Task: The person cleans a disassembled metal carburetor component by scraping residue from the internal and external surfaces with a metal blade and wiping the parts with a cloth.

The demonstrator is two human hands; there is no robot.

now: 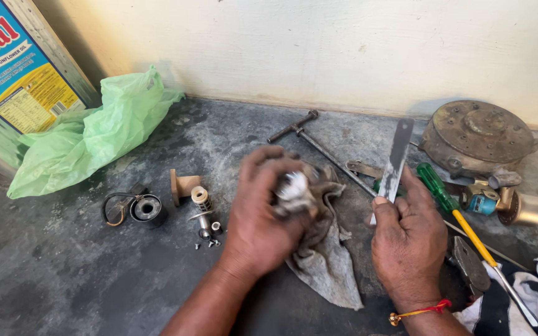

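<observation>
A: On the grey stone floor, near centre — the left hand [263, 214], what does it hold?

B: A small pale metal part [292, 188], blurred. Fingers curled around it, pressing it against a grey rag [325, 249] that lies beneath and trails toward the near side.

A: Right hand [409, 239]?

B: Just right of the rag. Fingers pinched on the lower end of a flat metal blade [397, 160], which stands tilted, tip pointing far. A red and gold band sits on that wrist.

A: Around them?

B: Left of the hands: a black round coil [147, 208] with a wire loop, a tan spool-shaped piece [182, 185], a small spring-like cylinder [201, 198] and a few tiny screws. Far left: a crumpled green plastic bag [94, 134] against a large oil tin [17, 68]. Behind the hands, a long T-handled rod [319, 146] lies diagonally. Far right: a rusty round metal housing [477, 137] by the wall. Near it, a green-handled screwdriver [449, 205] with a yellow shaft, and a brass fitting [518, 208].

A: Blade touching the part?

B: No, apart.
</observation>
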